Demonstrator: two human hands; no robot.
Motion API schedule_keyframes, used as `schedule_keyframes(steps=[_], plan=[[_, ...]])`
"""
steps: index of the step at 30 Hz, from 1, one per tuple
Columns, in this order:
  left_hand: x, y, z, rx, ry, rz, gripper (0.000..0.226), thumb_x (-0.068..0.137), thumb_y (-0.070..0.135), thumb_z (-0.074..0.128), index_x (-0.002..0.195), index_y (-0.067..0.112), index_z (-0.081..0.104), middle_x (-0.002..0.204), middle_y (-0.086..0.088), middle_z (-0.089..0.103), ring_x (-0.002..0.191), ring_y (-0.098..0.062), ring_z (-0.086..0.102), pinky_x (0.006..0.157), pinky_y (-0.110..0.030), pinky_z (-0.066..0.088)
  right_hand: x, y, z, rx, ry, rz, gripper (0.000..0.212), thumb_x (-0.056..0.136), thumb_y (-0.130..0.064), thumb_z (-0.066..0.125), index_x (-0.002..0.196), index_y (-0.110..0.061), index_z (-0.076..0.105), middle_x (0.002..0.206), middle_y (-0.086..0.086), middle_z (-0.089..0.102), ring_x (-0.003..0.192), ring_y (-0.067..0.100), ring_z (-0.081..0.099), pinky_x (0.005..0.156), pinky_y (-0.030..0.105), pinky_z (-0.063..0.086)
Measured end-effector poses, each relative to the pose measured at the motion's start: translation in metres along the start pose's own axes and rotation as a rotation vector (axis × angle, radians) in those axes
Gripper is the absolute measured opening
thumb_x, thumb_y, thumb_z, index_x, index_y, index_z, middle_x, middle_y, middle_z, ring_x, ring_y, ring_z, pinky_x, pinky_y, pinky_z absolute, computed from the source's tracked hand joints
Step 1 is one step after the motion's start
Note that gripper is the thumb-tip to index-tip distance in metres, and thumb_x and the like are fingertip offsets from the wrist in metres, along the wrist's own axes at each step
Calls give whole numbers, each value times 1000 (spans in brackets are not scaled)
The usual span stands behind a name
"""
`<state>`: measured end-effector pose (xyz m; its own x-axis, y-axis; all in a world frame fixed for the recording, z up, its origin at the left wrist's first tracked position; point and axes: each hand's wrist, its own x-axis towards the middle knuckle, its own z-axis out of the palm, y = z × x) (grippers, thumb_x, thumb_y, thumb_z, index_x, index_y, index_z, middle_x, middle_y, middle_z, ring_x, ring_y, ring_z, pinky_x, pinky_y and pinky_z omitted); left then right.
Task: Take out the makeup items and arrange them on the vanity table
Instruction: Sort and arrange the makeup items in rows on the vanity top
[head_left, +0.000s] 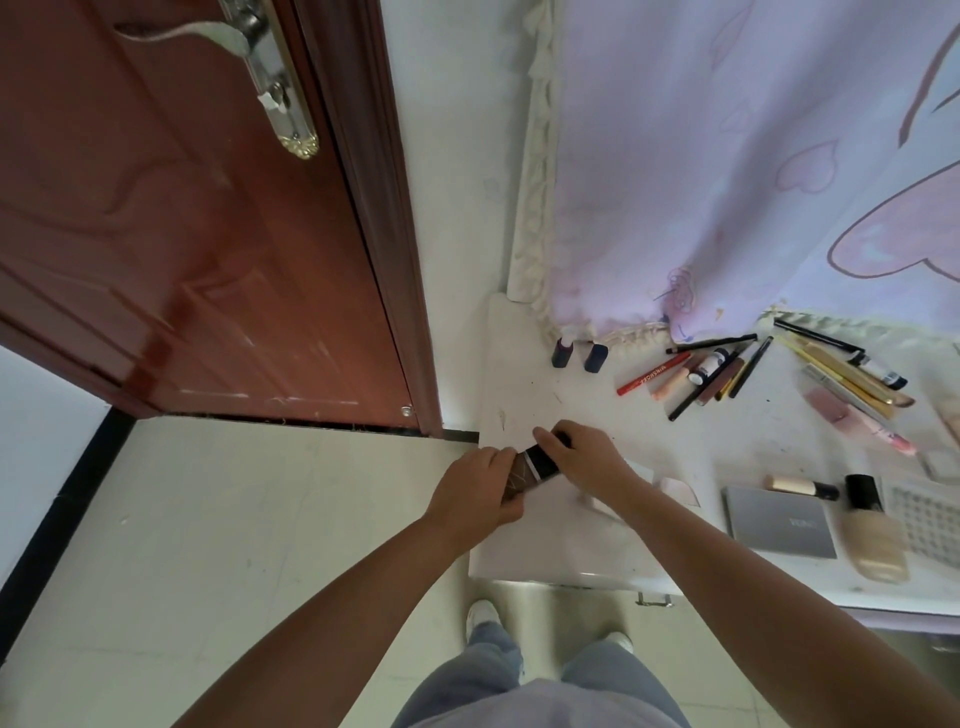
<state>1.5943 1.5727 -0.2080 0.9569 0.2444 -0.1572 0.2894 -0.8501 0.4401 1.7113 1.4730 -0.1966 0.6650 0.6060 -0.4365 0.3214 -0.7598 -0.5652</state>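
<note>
Both hands hold one small makeup item (532, 470), brown at its left end and black with a white band at its right, above the left edge of the white vanity table (524, 395). My left hand (480, 491) grips the brown end. My right hand (584, 457) grips the black end. Laid out on the table are two dark lipsticks (576, 353), a cluster of pencils and tubes (706, 369), gold brushes and pens (852, 374), a grey palette (779, 522), a foundation bottle (875, 535) and a concealer stick (802, 486).
A red-brown door (182, 234) stands to the left, with pale tiled floor (234, 545) below it. A pink curtain (753, 156) hangs behind the table. A pink pad (680, 491) and a perforated tray (924, 514) lie on the table. My feet show below the table's front edge.
</note>
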Motion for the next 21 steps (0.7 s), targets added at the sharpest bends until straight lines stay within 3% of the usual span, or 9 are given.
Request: schedule_keyframes(steps=[9, 14, 15, 16, 17, 18, 19, 20, 21], plan=[[16, 4, -23, -2, 77, 73, 33, 85, 25, 56, 108, 2, 54, 101, -13, 59, 93, -26, 54, 72, -29, 41, 7, -7, -23, 111, 95, -14, 41, 95, -38, 42, 58, -20, 45, 58, -2, 46, 59, 13, 43, 56, 18, 32], [4, -38, -31, -52, 120, -62, 49, 75, 39, 50, 109, 4, 56, 100, -11, 60, 91, -26, 57, 73, -33, 43, 14, 24, -100, 178, 321, 171, 26, 94, -32, 43, 91, -8, 53, 86, 17, 55, 87, 36, 58, 75, 35, 43], [1, -47, -33, -50, 150, -86, 54, 73, 43, 46, 109, 4, 57, 99, -11, 60, 90, -26, 57, 73, -34, 45, 15, 27, -115, 133, 361, 185, 20, 90, -22, 54, 101, -5, 54, 87, 21, 58, 86, 39, 62, 71, 39, 48], [1, -51, -34, -48, 184, -96, 56, 72, 44, 44, 108, 3, 57, 97, -11, 60, 88, -27, 58, 72, -36, 46, 18, 29, -126, 161, 286, 264, 35, 76, -9, 69, 106, 0, 52, 82, 24, 60, 75, 40, 64, 60, 39, 51], [4, -50, -34, -46, 203, -88, 56, 72, 45, 42, 105, 3, 59, 93, -11, 61, 83, -27, 58, 69, -36, 48, 20, 31, -127, 73, 304, 148, 50, 62, -2, 79, 103, 5, 51, 73, 25, 60, 60, 38, 63, 46, 35, 48], [9, -45, -33, -37, 210, -48, 55, 72, 46, 39, 100, 3, 60, 86, -10, 62, 76, -26, 59, 64, -34, 49, 13, 17, -122, 99, 275, 99, 46, 63, -6, 79, 98, 6, 51, 68, 22, 57, 55, 34, 60, 42, 31, 42], [14, -36, -34, -26, 217, 5, 52, 71, 44, 40, 95, 4, 61, 79, -9, 62, 68, -24, 59, 58, -31, 48, 4, -5, -116, 101, 266, 60, 30, 79, -16, 69, 95, 4, 52, 72, 19, 55, 62, 30, 58, 50, 28, 39], [19, -25, -32, -17, 220, 48, 46, 71, 41, 42, 90, 5, 62, 73, -7, 62, 61, -22, 60, 53, -26, 46, 5, -12, -107, 30, 342, -37, 28, 91, -27, 52, 94, 1, 54, 78, 14, 54, 72, 27, 55, 61, 26, 36], [21, -15, -30, -24, 224, 73, 41, 70, 39, 46, 87, 5, 63, 70, -5, 63, 57, -19, 60, 50, -22, 44, 3, -17, -95, -22, 280, -59, 34, 95, -33, 43, 94, -2, 56, 81, 10, 53, 76, 24, 52, 66, 26, 33]])
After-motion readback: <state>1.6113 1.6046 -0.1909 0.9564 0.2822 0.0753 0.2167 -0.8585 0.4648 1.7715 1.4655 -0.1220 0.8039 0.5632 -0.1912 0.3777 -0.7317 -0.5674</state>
